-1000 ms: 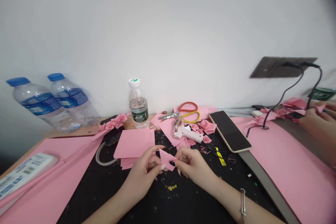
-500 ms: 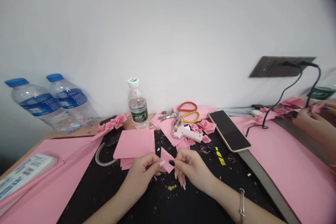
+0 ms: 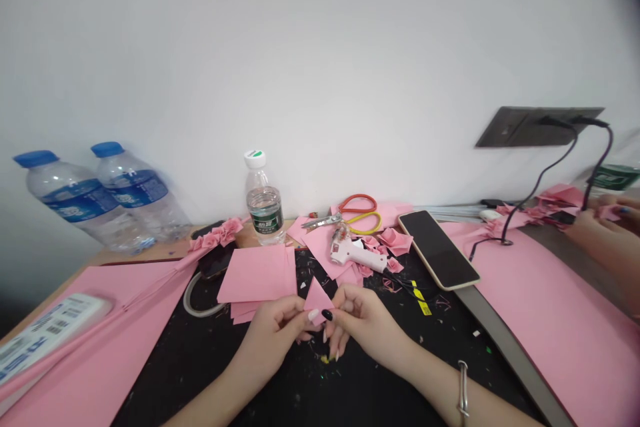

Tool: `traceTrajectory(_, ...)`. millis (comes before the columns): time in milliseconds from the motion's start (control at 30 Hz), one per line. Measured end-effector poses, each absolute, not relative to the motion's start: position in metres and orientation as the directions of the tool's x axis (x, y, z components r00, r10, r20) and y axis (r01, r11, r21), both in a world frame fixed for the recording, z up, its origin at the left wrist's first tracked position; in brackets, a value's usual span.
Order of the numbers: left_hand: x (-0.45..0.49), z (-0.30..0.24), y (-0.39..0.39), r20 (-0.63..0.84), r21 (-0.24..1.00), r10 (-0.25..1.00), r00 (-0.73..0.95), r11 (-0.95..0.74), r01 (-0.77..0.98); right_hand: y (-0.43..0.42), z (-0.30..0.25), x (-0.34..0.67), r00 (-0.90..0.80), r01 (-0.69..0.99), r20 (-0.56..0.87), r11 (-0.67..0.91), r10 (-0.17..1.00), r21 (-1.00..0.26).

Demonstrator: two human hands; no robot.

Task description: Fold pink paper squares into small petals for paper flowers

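Note:
Between my two hands is a small piece of folded pink paper (image 3: 317,297), its pointed corner upward like a triangle. My left hand (image 3: 280,330) pinches its lower left side with thumb and fingers. On the lower right, my right hand (image 3: 361,320) pinches the same piece, the two thumbs nearly meeting. Just beyond my left hand lies a stack of square pink paper (image 3: 257,273). Past my right hand rest a white glue gun (image 3: 357,255), several folded pink paper flowers (image 3: 395,241) and scissors (image 3: 360,212) with red and yellow handles.
A water bottle (image 3: 265,207) stands by the wall; two blue-capped bottles (image 3: 133,193) lean at left. A phone (image 3: 439,250) lies right of the glue gun. Large pink sheets (image 3: 555,293) cover the right side, where another person's hands (image 3: 600,230) work. Cords run from a wall socket (image 3: 537,127).
The paper has turned from a slanted diamond shape to an upright triangle, and my thumbs have come closer together along its lower part. The other person's hands have shifted slightly.

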State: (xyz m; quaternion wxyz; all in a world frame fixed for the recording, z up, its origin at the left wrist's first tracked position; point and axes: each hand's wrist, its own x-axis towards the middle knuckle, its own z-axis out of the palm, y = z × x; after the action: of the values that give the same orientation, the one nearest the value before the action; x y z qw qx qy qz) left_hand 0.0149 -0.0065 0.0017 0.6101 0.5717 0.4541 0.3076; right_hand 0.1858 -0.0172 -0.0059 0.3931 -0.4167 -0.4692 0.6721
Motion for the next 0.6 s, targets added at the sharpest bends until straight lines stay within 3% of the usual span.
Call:
traceTrajectory(200,0.0124,0.0022,-0.0084,-0.138,0.974,0.918,0.372,0.057,0.221,-0.0175,-0.0104,0.1865,-0.348,-0.049,-0.143,-0.170,0.927,-0.984)
traceTrajectory(433,0.0159,-0.0001,-0.0082,-0.195,0.980,0.890,0.413,0.159,0.120,-0.0179,-0.0128,0.1853,-0.357,-0.066,-0.170,-0.207,0.918,-0.976)
traceTrajectory(533,0.0159,-0.0015,-0.0080,-0.225,0.974,0.877,0.425,0.214,0.075,-0.0184,-0.0125,0.1867,-0.349,0.068,-0.165,-0.150,0.923,-0.986)
traceTrajectory(600,0.0160,-0.0008,-0.0082,-0.231,0.972,0.872,0.432,0.226,0.064,-0.0183,-0.0094,0.1891,-0.292,0.199,-0.082,-0.023,0.953,-0.980)
